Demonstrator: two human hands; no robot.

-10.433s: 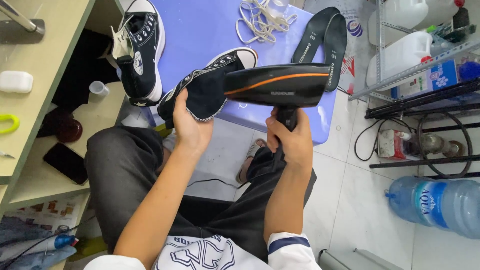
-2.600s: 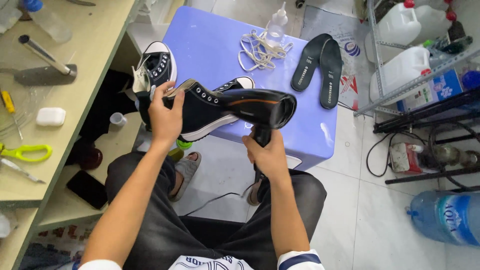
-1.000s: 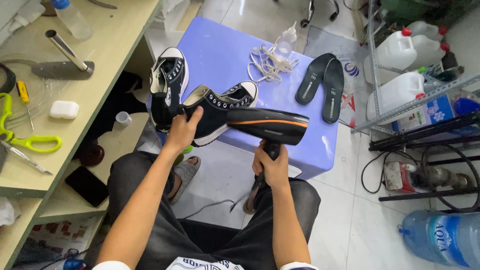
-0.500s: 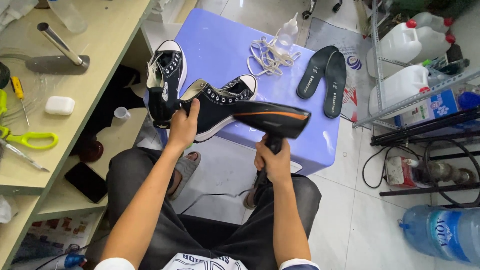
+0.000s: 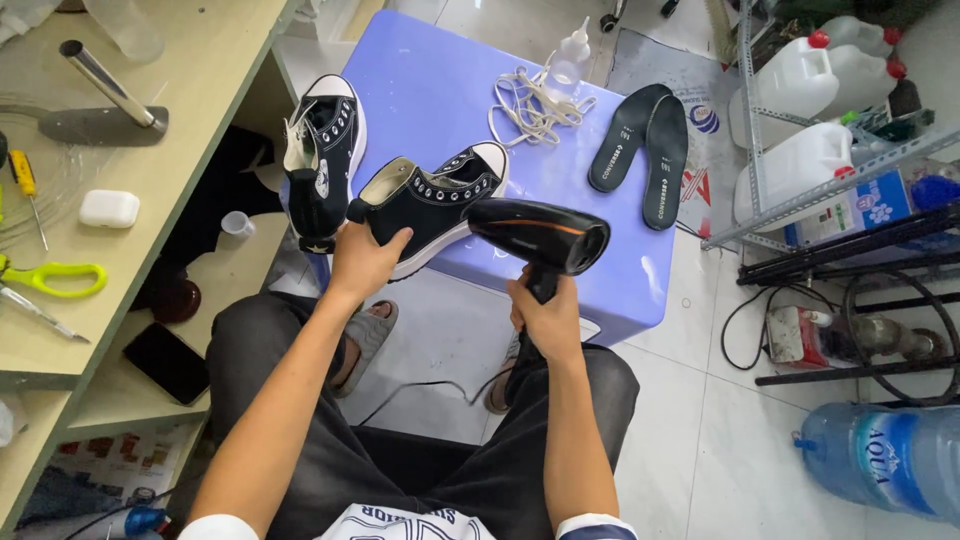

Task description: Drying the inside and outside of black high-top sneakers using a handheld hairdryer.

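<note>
My left hand (image 5: 362, 262) grips the heel end of a black high-top sneaker (image 5: 432, 198) with a white sole, held over the near edge of a blue plastic stool (image 5: 440, 70). My right hand (image 5: 545, 318) holds the handle of a black hair dryer (image 5: 540, 232) whose nozzle points at the sneaker's side. A second matching sneaker (image 5: 322, 160) stands at the stool's left edge. White laces (image 5: 532, 108), a small clear squeeze bottle (image 5: 568, 58) and two black insoles (image 5: 646, 148) lie on the stool's far part.
A workbench (image 5: 190, 90) on the left carries a metal post on a base, a white case, screwdrivers and yellow-handled scissors (image 5: 50, 278). A phone (image 5: 166, 362) lies on its lower shelf. At the right are a metal rack with white jugs (image 5: 800, 165) and a big water bottle (image 5: 885, 470).
The view has drifted a little and the dryer has swung so that its nozzle faces the sneaker's side. Both hands keep their grips.
</note>
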